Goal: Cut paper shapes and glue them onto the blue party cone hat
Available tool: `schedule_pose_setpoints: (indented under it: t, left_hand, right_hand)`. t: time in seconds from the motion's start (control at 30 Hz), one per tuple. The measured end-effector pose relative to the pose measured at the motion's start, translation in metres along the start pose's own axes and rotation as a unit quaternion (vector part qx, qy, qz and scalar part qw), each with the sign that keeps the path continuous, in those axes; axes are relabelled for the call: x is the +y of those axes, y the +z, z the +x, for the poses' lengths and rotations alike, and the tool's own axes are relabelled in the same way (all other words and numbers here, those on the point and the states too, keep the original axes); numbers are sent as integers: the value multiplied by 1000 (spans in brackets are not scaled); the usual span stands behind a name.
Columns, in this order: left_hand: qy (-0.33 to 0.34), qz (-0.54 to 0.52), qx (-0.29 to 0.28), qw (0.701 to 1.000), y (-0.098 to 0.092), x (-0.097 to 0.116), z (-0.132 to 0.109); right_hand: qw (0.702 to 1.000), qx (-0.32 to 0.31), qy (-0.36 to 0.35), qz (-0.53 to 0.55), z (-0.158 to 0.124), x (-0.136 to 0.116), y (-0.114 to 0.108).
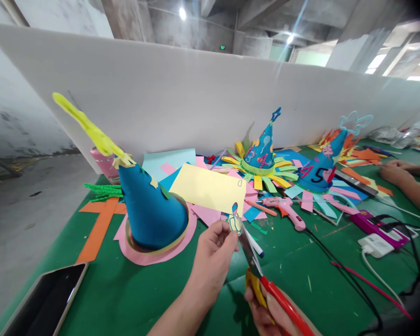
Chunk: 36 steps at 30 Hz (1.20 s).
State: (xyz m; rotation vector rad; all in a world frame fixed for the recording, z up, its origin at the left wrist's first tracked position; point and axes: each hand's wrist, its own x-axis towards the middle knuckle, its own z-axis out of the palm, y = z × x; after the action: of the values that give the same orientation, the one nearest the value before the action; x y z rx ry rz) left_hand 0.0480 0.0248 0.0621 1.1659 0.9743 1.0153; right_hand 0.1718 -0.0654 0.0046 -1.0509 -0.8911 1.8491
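Between the thumb and fingers of my left hand is a small pale yellow paper piece with dark marker lines on it. My right hand grips scissors with one red and one yellow handle. Their blades point up and reach close to the paper piece; whether they touch it I cannot tell. Left of my hands stands a blue paper cone hat with a pink brim and a fuzzy yellow stem on top. Behind my hands lies a pale yellow sheet with a small outline drawn near its right end.
A phone lies at the front left. Two decorated cone hats stand at the back among paper strips. A pink glue gun, a purple power strip and cables are on the right, near another person's hands.
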Motion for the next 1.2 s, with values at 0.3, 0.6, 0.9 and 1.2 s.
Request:
schedule_pose_setpoints:
  t: [0.3, 0.6, 0.9, 1.2]
  left_hand:
    - [6, -2, -2, 1000, 0, -1, 0]
    - [-2, -5, 10, 1000, 0, 3, 0]
    - [-19, -15, 1, 1000, -2, 2, 1]
    - [-13, -4, 4, 1000, -3, 4, 0]
  right_hand:
    - [1000, -2, -6, -21, 1, 0, -1]
    - [998, -4, -12, -56, 1, -1, -4]
    - [996, -21, 2, -82, 3, 2, -16]
    - [989, -79, 120, -38, 19, 13, -40]
